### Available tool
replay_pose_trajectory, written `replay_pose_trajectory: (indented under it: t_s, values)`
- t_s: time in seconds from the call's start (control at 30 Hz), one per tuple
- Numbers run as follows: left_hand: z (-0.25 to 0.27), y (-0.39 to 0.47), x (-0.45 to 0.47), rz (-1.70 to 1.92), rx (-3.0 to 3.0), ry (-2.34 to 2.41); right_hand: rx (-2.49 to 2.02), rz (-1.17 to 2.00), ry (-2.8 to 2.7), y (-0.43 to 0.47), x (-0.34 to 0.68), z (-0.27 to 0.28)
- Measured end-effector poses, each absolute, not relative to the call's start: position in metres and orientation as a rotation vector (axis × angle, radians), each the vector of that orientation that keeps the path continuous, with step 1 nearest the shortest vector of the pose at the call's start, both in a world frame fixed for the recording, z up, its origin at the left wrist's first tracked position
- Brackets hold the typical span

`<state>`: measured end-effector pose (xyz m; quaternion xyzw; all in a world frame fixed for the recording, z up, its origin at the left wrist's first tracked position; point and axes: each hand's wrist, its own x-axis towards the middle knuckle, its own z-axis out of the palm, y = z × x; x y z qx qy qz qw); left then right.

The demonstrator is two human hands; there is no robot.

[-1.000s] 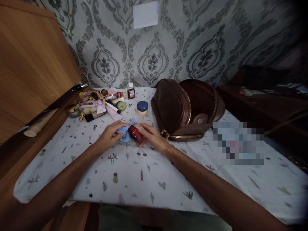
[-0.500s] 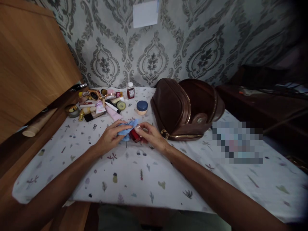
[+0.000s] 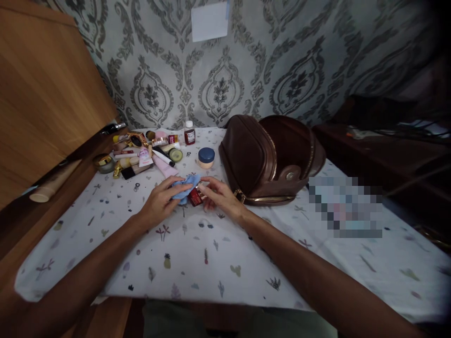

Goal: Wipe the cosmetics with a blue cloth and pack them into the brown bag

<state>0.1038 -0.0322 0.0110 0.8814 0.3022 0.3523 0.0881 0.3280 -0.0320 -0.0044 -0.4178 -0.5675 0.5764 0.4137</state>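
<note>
My left hand (image 3: pixel 160 199) is closed on a crumpled blue cloth (image 3: pixel 186 187), which lies against a small red bottle (image 3: pixel 195 196). My right hand (image 3: pixel 221 198) is closed around the upper right end of that bottle, thumb and fingers at its pale top. Part of the bottle is hidden by the cloth and fingers; light lettering shows on its side. Both hands are just above the patterned tablecloth (image 3: pixel 190 263). Beyond them stands a round jar with a blue lid (image 3: pixel 206 156). To the right of my right hand is a brown leather bag (image 3: pixel 253 159), its zipped top open.
Several cosmetics, with a pink tube (image 3: pixel 164 165) and a makeup brush (image 3: pixel 136 171), lie at the back left. A small bottle with a white cap (image 3: pixel 189 133) stands near the wall. A beige tube (image 3: pixel 52 183) lies by the wooden panel (image 3: pixel 49 89). A blurred-out flat item (image 3: pixel 347 206) is at right.
The red bottle has turned a little between my hands, so its lettered side now shows more. The fingers of my right hand have shifted slightly on it. The view has moved slightly.
</note>
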Motion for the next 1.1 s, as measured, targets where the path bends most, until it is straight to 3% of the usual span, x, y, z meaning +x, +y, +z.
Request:
replay_pose_trajectory:
  t_s: [0.23, 0.6, 1.1]
  values:
    - [0.009, -0.0317, 0.1035, 1.064, 2.759, 0.837, -1.097, 1.35, -1.432, -0.0324, 0.3259, -0.0082]
    - [0.0114, -0.0336, 0.1033, 1.08, 2.74, 0.897, -0.945, 1.458, -1.454, -0.0325, 0.3336, -0.0048]
    - [0.0097, -0.0352, 0.1068, 1.042, 2.79, 0.871, -1.1, 1.224, -1.548, -0.0336, 0.3323, -0.0057]
